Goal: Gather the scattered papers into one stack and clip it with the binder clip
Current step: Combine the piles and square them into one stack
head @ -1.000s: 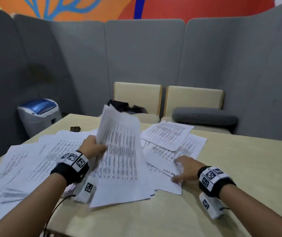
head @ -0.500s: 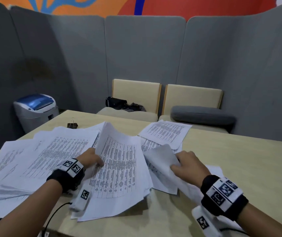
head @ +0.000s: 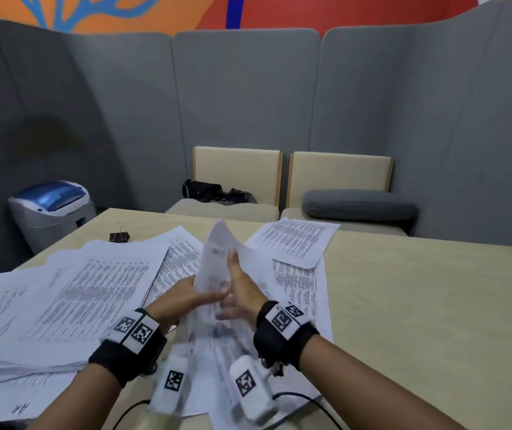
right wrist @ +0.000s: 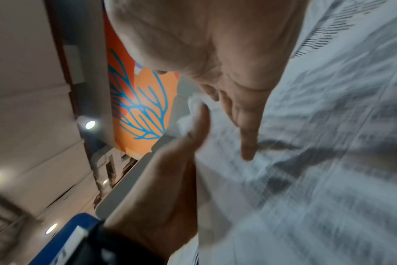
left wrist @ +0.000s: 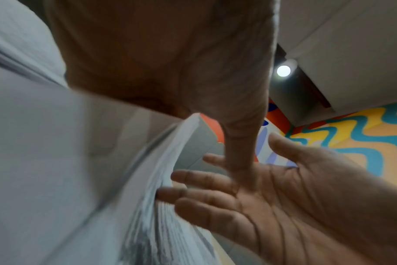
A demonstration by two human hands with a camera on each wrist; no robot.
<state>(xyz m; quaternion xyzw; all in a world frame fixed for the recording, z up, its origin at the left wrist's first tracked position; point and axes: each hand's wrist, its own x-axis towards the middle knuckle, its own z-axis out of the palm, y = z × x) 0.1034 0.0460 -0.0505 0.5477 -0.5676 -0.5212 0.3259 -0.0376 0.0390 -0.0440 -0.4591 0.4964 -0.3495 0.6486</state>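
A: Both hands have come together since a second ago. The left hand (head: 183, 297) grips a raised bundle of sheets (head: 214, 274) with its thumb over the front, and the right hand (head: 239, 293), which earlier lay flat on the table papers, now presses straight, spread fingers against the bundle's right face.

B: And the bundle?

A: Stood nearly on edge between the palms, blurred with motion. Before, it leaned open in the left hand alone.

B: What lies around?

A: Loose printed pages (head: 93, 293) fan across the table (head: 419, 305) to the left, and one sheet (head: 295, 243) lies far right of the hands. The binder clip (head: 119, 235) sits well apart near the far left edge, untouched. The bundle hides the pages behind it.
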